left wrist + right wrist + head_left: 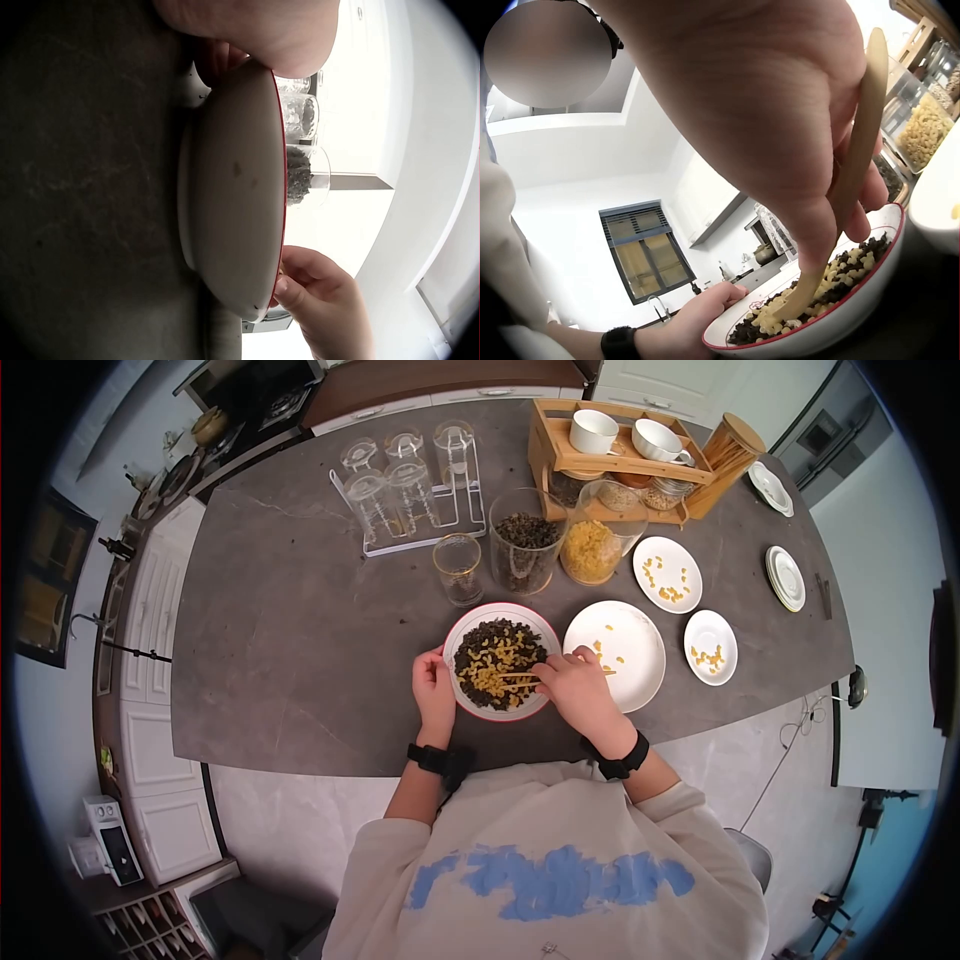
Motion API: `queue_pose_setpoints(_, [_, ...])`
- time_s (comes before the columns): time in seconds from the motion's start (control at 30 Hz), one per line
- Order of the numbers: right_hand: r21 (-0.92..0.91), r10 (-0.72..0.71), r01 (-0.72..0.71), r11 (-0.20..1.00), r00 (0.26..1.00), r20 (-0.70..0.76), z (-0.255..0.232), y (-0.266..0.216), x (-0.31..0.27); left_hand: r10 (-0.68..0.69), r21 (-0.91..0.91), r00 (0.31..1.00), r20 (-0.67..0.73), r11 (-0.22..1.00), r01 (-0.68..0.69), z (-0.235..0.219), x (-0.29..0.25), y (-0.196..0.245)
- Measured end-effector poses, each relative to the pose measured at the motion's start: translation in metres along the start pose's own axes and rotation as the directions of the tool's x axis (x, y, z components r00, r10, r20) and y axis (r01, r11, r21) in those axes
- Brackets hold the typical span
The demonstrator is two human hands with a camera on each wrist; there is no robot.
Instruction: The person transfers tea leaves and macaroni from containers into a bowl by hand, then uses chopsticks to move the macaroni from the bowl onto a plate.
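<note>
A white bowl with a red rim (pixel 456 695) holds dark dried bits with yellow macaroni-like pieces (pixel 487 678) scattered over them. My left hand (pixel 432 685) grips the bowl's left edge, its fingers reaching under the side in the left wrist view. My right hand (pixel 575 688) pinches wooden tongs (pixel 859 142) over the right side of the bowl. Their tips are down among the yellow pieces in the right wrist view. Just right of the bowl lies a large white plate (pixel 640 650) with a few yellow pieces, partly covered by my right hand.
Two smaller plates (pixel 650 595) (pixel 712 630) with yellow pieces lie to the right. Behind the bowl stand a glass (pixel 459 575), a jar of dark bits (pixel 525 550) and a yellow-filled jar (pixel 592 552). Farther back are a glass rack (pixel 425 540) and a wooden shelf (pixel 560 455) with cups.
</note>
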State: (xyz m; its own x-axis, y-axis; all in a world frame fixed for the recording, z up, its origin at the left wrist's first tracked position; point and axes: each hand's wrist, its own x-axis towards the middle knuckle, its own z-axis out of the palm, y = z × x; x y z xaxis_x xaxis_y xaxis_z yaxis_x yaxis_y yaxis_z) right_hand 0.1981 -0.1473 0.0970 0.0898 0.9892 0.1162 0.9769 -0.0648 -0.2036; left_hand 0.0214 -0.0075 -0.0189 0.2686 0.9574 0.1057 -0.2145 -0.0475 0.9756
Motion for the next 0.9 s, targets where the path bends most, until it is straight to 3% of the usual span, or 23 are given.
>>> queue_pose_setpoints(0.57, [-0.034, -0.043, 0.041, 0.999, 0.998, -0.038, 0.004, 0.004, 0.001, -0.01, -0.026, 1.0, 0.007, 1.0, 0.01, -0.002, 0.0, -0.002])
queue_pose_setpoints(0.77, [0.036, -0.01, 0.014, 0.999, 0.993, -0.117, -0.003, 0.013, -0.007, 0.0, -0.002, 1.0, 0.011, 1.0, 0.0, -0.001, -0.001, -0.001])
queue_pose_setpoints(0.9, [0.009, 0.101, -0.101, 0.995, 0.989, -0.112, -0.017, 0.026, -0.018, -0.016, -0.025, 1.0, 0.009, 1.0, 0.016, -0.002, -0.001, -0.001])
